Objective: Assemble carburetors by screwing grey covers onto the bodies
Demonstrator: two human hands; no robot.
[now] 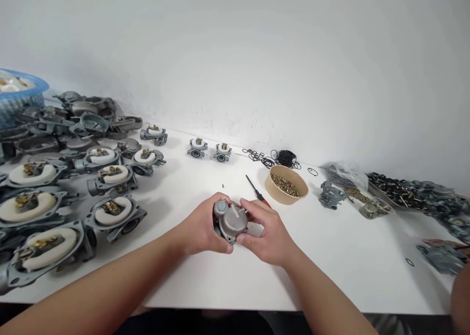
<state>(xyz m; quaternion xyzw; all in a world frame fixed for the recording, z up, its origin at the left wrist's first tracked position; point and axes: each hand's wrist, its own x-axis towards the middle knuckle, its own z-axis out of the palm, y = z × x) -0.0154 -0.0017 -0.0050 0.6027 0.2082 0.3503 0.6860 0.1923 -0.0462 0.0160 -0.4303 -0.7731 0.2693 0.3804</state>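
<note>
Far left, a blue basket (22,87) sits at the table edge w/ white bits inside. Next to it is a big pile of gray metal carburetor bodies (73,119). Nearer, rows of open carburetors w/ white floats (110,212) lie face up on the white table (348,256). Two small carburetors (207,150) stand apart, far from the hands, near the wall.

In the middle, near the table's front edge, the left hand (200,227) & right hand (270,232) hold one gray carburetor (230,221) between them, just above the table. The left fingers curl tight round its left side, thumb up by the round cap. The right fingers wrap its right side, thumb on top. Both hands grip it; none are spread wide.

Just behind the right hand lies a small screwdriver (255,189) w/ a red handle, partly hidden by the hand. To the right of it stands a tan paper bowl (286,194) full of tiny brass parts, maybe screws, too small to tell. Behind the bowl is a heap of black rubber rings (279,157).

Further right: a lone gray carburetor part (330,195), a clear plastic bag (348,176), then a tray of dark parts (396,190). One loose black ring (409,262) lies near the front right. At the far right edge another person's hand (446,244) touches a gray part (442,259).
</note>
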